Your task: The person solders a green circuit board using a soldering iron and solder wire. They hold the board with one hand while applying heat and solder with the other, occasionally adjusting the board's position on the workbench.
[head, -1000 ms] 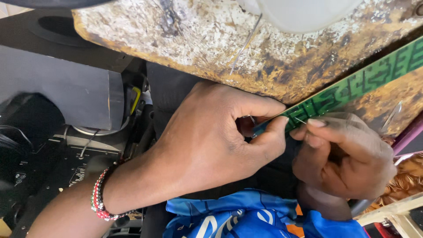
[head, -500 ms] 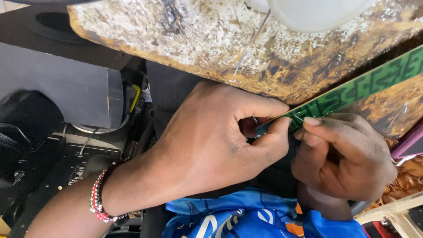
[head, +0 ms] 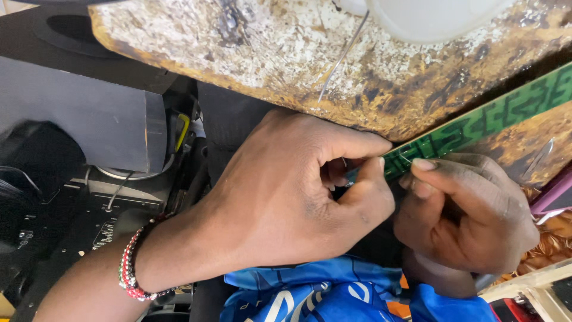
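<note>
**Q:** Green beaded strip [head: 476, 122]: where does it lie, and how is it held?

**A:** It runs diagonally from the upper right edge of the view down to the centre, lying along the worn edge of a wooden board [head: 286, 48]. Its lower end sits between the two hands. The left hand [head: 292, 197] has thumb and forefinger pressed together on that end; the right hand [head: 471, 214] pinches it from the other side, fingertips just beside the left thumb. Both hands are curled, not spread.

**Q:** What is the surface like?

**A:** The board is mottled brown and cream, flaking and stained. A thin wire or needle [head: 342, 56] lies across it, below a white rounded object [head: 435, 18] at the top edge.

**Q:** And the surroundings?

**A:** Left of the hands stand a grey box [head: 77, 119] and dark electronic parts with cables [head: 89, 214]. Blue cloth with white markings [head: 322, 295] lies beneath the hands. The left wrist wears a red, white and green beaded bracelet [head: 128, 274]. A pale wooden frame [head: 536, 286] shows at the lower right.
</note>
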